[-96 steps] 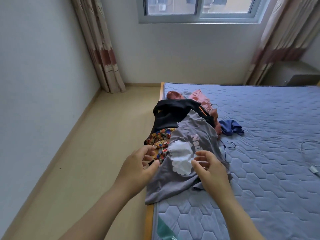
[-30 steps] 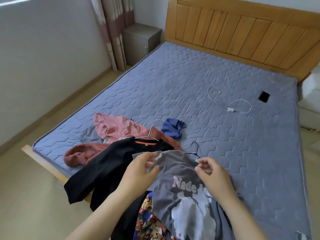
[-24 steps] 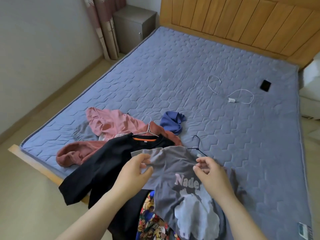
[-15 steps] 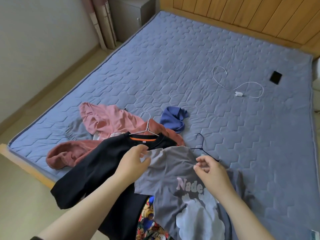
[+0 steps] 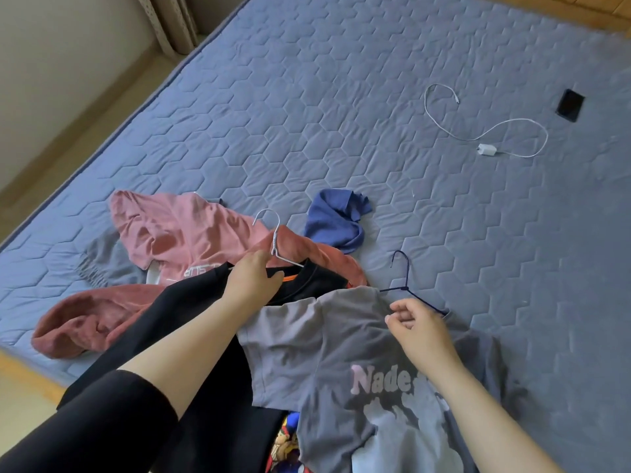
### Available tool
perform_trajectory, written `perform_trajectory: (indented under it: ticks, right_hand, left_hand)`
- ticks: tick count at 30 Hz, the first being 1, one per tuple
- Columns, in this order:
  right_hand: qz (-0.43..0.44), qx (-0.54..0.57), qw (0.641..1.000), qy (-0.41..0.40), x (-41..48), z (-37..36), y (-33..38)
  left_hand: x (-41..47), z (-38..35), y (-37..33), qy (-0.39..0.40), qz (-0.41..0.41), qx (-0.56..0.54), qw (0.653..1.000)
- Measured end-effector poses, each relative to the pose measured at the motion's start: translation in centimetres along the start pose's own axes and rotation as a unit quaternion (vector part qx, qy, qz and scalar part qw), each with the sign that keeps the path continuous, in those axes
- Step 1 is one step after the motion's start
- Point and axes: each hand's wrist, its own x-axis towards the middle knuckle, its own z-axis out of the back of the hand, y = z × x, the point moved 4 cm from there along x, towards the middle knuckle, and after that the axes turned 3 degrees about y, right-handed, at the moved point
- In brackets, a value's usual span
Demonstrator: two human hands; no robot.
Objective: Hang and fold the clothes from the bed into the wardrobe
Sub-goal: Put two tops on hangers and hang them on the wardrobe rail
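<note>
A grey T-shirt (image 5: 307,343) with pink lettering lies on top of the clothes pile at the near edge of the bed (image 5: 307,114). My right hand (image 5: 420,326) pinches its neckline, next to a dark blue hanger (image 5: 406,278). A black shirt (image 5: 164,322) with an orange neck label lies to its left, and a white wire hanger (image 5: 275,233) sticks out of its collar. My left hand (image 5: 252,281) closes over that hanger's left arm at the collar. Under the pile are a pink garment (image 5: 177,230), a rust-red garment (image 5: 85,322) and a colourful printed garment (image 5: 283,445).
A small blue cloth (image 5: 334,220) lies just beyond the pile. Further up the mattress are a white charger with its cable (image 5: 485,150) and a black phone (image 5: 569,104). A curtain (image 5: 174,22) and pale floor (image 5: 85,107) are on the left; the wooden bed frame (image 5: 20,370) shows at the near left.
My left hand has let go of the grey T-shirt's shoulder and moved up-left onto the white hanger in the black shirt. My right hand stays at the grey shirt's neckline. The view tilted down.
</note>
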Motion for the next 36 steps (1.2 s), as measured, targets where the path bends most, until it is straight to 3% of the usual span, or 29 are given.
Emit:
perform_trajectory:
  ticks: [11,17,20,23,29,36]
  right_hand:
    - [-0.065,-0.02,0.998,0.0,8.0,-3.3,-4.4]
    - [-0.144,0.039,0.989,0.009,11.1,-6.3,-5.7]
    - [-0.169,0.002,0.986,0.006,11.8,-7.3,-6.1]
    - [-0.119,-0.092,0.989,-0.011,12.3,-7.4,-6.2]
    - [-0.044,-0.244,0.967,0.056,13.5,-7.4,-7.4]
    - [0.049,-0.333,0.936,-0.107,10.5,-5.4,-6.2]
  left_hand:
    - [6.3,-4.4,2.6,0.028,0.01,0.053,0.998]
    - [7.7,-5.2,3.6,-0.003,-0.009,0.094,0.996]
    - [7.8,-5.4,3.9,-0.018,-0.014,0.092,0.995]
    - [7.7,-5.6,4.1,-0.028,-0.024,0.085,0.996]
    - [7.6,-6.0,4.1,-0.03,-0.029,0.078,0.996]
    - [5.5,-5.6,0.9,-0.04,-0.044,0.078,0.995]
